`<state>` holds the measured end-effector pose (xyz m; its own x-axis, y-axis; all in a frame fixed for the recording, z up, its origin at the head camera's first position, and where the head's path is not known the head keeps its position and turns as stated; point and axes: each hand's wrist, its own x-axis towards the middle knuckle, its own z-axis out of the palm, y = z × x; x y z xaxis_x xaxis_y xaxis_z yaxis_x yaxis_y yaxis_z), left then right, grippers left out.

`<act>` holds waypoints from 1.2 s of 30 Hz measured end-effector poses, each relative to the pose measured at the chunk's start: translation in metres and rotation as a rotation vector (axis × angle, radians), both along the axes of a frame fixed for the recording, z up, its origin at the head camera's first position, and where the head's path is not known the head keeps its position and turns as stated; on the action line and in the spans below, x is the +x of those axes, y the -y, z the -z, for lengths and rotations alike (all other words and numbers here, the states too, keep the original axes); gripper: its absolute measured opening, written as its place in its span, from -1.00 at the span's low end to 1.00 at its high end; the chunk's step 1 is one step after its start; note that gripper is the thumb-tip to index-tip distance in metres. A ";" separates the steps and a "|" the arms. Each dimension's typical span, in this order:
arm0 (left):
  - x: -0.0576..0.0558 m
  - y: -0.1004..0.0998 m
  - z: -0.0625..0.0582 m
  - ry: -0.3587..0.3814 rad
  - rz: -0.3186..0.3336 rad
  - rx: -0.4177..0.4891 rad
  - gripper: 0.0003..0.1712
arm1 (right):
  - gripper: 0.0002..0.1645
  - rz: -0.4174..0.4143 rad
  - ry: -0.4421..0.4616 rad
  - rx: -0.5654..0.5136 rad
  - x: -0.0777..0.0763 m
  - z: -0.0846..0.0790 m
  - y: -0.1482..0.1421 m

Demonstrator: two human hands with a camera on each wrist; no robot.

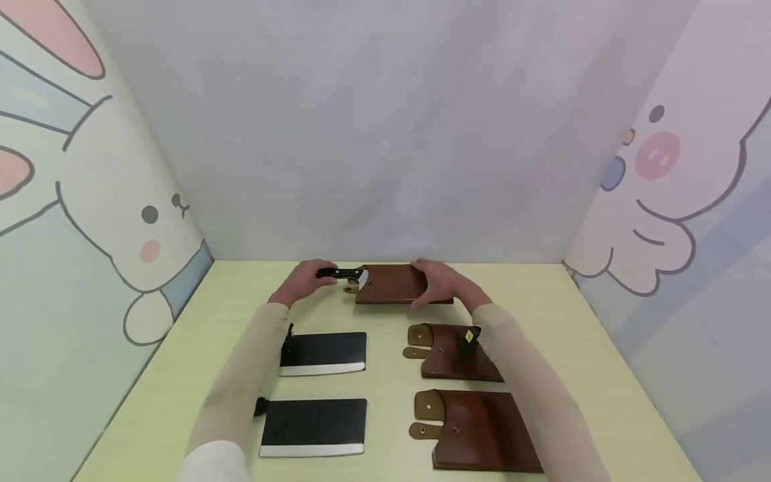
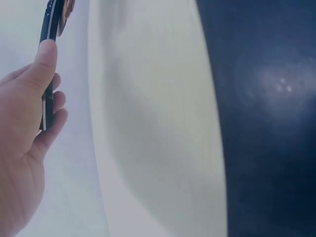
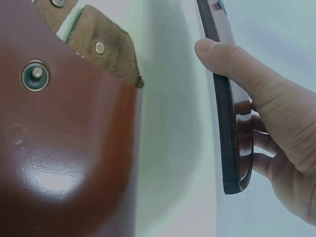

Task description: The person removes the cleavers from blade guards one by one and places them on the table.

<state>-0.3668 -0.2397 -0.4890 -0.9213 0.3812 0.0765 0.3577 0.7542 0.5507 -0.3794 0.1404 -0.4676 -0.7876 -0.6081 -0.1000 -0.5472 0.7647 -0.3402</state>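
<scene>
At the far side of the table, my left hand point(image 1: 303, 281) grips the black riveted handle point(image 1: 340, 273) of a knife. Only a silver bit of the blade point(image 1: 363, 278) by the handle shows; the rest is hidden at the brown leather knife sheath point(image 1: 390, 284). My right hand point(image 1: 438, 284) holds that sheath by its right part, thumb on the near edge. In the left wrist view the fingers wrap the handle point(image 2: 48, 106). Seen edge-on in the right wrist view, the sheath point(image 3: 227, 133) lies between thumb and fingers.
Two cleavers with dark blades, a farther one point(image 1: 325, 349) and a nearer one point(image 1: 316, 423), lie at left. Two more brown sheaths, one farther point(image 1: 442, 365) and one nearer point(image 1: 482, 428), lie under the right forearm. A grey wall point(image 1: 385, 134) stands behind the table.
</scene>
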 end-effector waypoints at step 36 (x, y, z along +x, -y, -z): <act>0.012 0.001 -0.018 -0.146 0.003 0.012 -0.57 | 0.41 0.030 -0.003 -0.118 0.014 -0.007 -0.018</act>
<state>-0.3551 -0.2408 -0.4708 -0.8988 0.3825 0.2142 0.4373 0.7465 0.5015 -0.3649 0.1587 -0.4606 -0.8059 -0.5915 -0.0271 -0.5256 0.7356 -0.4274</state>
